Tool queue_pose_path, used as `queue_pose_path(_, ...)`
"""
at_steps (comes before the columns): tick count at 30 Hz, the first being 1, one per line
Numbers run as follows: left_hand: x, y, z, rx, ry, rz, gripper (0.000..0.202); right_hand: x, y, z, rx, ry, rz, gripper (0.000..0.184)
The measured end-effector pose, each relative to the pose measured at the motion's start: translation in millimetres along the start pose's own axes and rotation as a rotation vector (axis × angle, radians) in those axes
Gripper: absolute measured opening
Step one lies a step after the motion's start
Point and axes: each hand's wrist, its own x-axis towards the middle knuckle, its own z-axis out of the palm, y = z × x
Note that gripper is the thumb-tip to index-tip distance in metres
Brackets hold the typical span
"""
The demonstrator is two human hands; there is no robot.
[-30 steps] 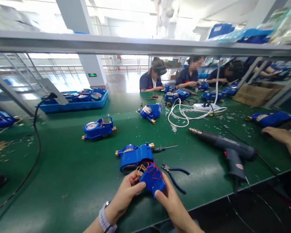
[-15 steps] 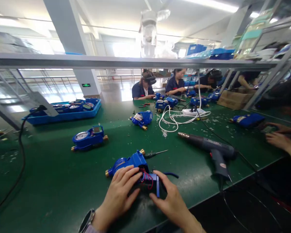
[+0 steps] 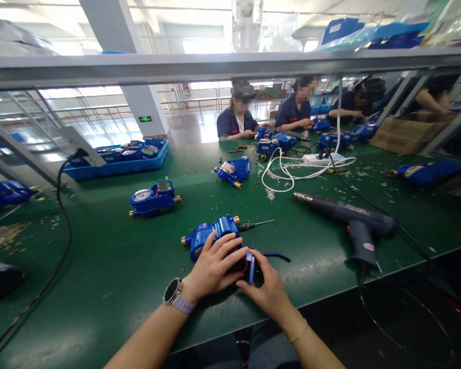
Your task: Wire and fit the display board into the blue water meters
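Note:
A blue water meter (image 3: 207,234) with brass end fittings lies on the green table (image 3: 111,271) in front of me. My left hand (image 3: 214,266) rests on its near side, fingers curled over the body. My right hand (image 3: 265,287) presses a blue cover part (image 3: 251,266) with red wires against the meter, fingers closed round it. A small screwdriver (image 3: 255,224) lies just behind the meter. Blue plier handles (image 3: 277,255) stick out to the right of my right hand.
A dark heat gun (image 3: 349,218) lies at right, its cord over the table edge. More blue meters (image 3: 153,197) (image 3: 233,170) lie farther back, a blue tray (image 3: 115,164) at far left, a white cable and power strip (image 3: 318,160). People work across the table.
I have lowered the blue cover from the air onto the meter. Both hands now press on the meter on the table; the pliers are mostly hidden by my right hand.

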Motion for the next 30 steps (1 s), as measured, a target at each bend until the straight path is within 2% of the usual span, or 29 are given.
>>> queue_pose_path(5, 5.7, 5.8, 5.9, -0.126, 0.127, -0.041, 0.019, 1.6, -5.0, -5.1, -0.023, -0.018, -0.04, 0.065)
queue_pose_path(11, -6.3, 6.7, -0.8, -0.238, 0.227, -0.081, 0.012, 2.8, -7.2, -6.2, -0.058, -0.019, -0.122, 0.062)
queue_pose_path(17, -10.1, 6.8, -11.6, -0.358, 0.29, -0.245, 0.013, 1.9, -6.0, -7.0, -0.094, 0.032, -0.172, 0.06)
queue_pose_path(21, -12.3, 5.4, -9.9, -0.29, 0.256, -0.31, 0.022, 3.4, -7.5, -6.6, -0.093, 0.045, -0.258, 0.058)
queue_pose_path(25, -15.0, 4.9, -6.6, -0.155, 0.162, -0.264, 0.039, 4.9, -9.5, -6.0, -0.083, 0.025, -0.337, 0.059)
queue_pose_path(30, -16.1, 4.8, -7.5, -0.144, 0.119, -0.257, 0.032, 3.8, -10.6, -7.7, -0.103, 0.028, -0.347, 0.056)
